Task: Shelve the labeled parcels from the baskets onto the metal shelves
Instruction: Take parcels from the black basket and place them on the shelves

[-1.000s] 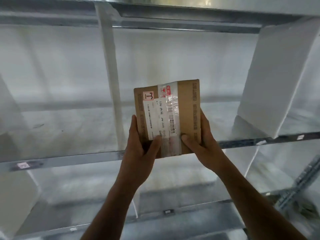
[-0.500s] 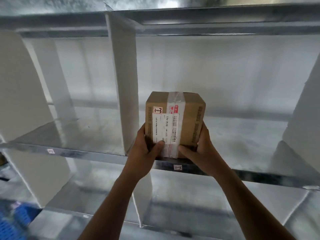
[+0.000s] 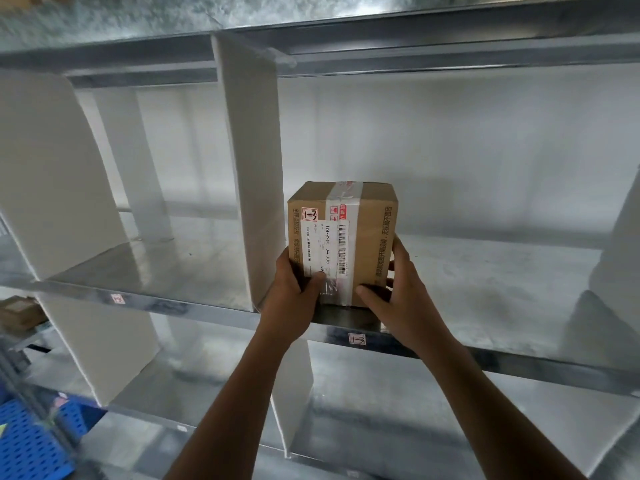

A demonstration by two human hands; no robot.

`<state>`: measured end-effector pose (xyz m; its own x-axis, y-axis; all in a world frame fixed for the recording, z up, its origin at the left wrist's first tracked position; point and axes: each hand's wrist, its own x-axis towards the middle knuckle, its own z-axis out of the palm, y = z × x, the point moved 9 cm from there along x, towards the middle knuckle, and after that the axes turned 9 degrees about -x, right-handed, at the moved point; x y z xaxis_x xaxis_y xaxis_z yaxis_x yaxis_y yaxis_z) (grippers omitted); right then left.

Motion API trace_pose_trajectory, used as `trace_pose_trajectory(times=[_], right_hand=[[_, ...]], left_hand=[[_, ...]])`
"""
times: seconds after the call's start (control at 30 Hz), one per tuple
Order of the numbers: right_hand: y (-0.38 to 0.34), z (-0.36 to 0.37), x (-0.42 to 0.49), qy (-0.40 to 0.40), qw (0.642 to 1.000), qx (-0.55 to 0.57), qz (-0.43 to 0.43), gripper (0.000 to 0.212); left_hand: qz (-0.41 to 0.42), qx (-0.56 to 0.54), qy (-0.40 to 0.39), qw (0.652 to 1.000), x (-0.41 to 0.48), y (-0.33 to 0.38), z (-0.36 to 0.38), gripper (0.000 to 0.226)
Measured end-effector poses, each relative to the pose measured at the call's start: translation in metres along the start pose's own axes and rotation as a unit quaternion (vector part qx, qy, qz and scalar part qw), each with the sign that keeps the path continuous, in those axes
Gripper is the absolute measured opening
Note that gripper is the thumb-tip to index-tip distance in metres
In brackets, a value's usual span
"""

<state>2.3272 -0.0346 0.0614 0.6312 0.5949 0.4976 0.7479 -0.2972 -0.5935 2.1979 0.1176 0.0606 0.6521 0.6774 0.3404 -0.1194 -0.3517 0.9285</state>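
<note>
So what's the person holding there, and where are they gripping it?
A taped cardboard parcel, held at its lower corners: left hand on the lower left, right hand on the lower right, thumbs across the front.

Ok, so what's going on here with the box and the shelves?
A person grips a brown cardboard parcel with a white shipping label, left hand and right hand at its lower corners. It stands upright at the front edge of the grey metal shelf, just right of a white upright divider. The small red-bordered sticker on it looks like the tag on the shelf edge below.
</note>
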Motion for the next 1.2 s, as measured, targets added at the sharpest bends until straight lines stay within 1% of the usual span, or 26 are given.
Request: trace_pose_trajectory(times=[0.13,0.2,0.23,0.3,0.33,0.4,0.47,0.53,0.6,0.67,0.73,0.83,0.9,1.0,1.1,1.2], right_hand=[[-0.005,-0.005,-0.004,0.003,1.0,-0.006,0.003,0.096],[-0.004,-0.013,-0.01,0.038,0.998,-0.038,0.022,0.094],[-0.005,-0.021,-0.017,0.074,0.995,-0.062,0.027,0.091],[-0.011,-0.035,-0.04,0.15,0.985,-0.083,0.004,0.079],[-0.016,-0.036,-0.053,0.174,0.981,-0.079,-0.016,0.072],[-0.028,-0.025,-0.08,0.17,0.98,-0.077,-0.062,0.063],[-0.04,-0.002,-0.105,0.132,0.979,-0.107,-0.116,0.058],[-0.042,0.035,-0.127,0.069,0.976,-0.14,-0.15,0.056],[-0.036,0.075,-0.145,-0.011,0.98,-0.137,-0.145,0.058],[-0.029,0.116,-0.161,-0.087,0.98,-0.128,-0.128,0.061],[-0.028,0.155,-0.176,-0.152,0.971,-0.137,-0.122,0.063],[-0.037,0.21,-0.201,-0.236,0.954,-0.138,-0.123,0.067],[-0.054,0.241,-0.219,-0.281,0.942,-0.133,-0.127,0.069],[-0.092,0.284,-0.247,-0.348,0.921,-0.12,-0.128,0.072],[-0.139,0.326,-0.274,-0.395,0.903,-0.101,-0.137,0.075],[-0.19,0.371,-0.303,-0.427,0.88,-0.104,-0.178,0.073]], left_hand=[[0.009,-0.001,0.01,1.0,-0.002,0.001,-0.002,0.043],[0.023,0.005,0.026,0.999,-0.011,0.006,-0.005,0.041],[0.031,0.02,0.033,0.999,-0.02,0.009,-0.008,0.041],[0.071,0.068,0.038,0.994,-0.043,0.015,-0.012,0.048],[0.089,0.096,0.033,0.991,-0.055,0.015,-0.013,0.058],[0.08,0.146,0.036,0.985,-0.078,0.005,-0.02,0.074],[0.08,0.189,0.041,0.978,-0.099,-0.009,-0.031,0.073],[0.067,0.228,0.046,0.97,-0.122,-0.031,-0.045,0.07],[0.042,0.262,0.037,0.963,-0.144,-0.058,-0.06,0.073],[0.0,0.298,0.025,0.954,-0.165,-0.087,-0.078,0.071],[-0.059,0.331,0.015,0.942,-0.187,-0.117,-0.1,0.071],[-0.128,0.349,0.003,0.928,-0.226,-0.151,-0.137,0.073],[-0.161,0.354,0.001,0.921,-0.256,-0.166,-0.163,0.072],[-0.221,0.377,0.011,0.899,-0.306,-0.181,-0.21,0.073],[-0.264,0.389,0.041,0.881,-0.352,-0.186,-0.265,0.072],[-0.306,0.392,0.08,0.864,-0.394,-0.186,-0.326,0.074]])
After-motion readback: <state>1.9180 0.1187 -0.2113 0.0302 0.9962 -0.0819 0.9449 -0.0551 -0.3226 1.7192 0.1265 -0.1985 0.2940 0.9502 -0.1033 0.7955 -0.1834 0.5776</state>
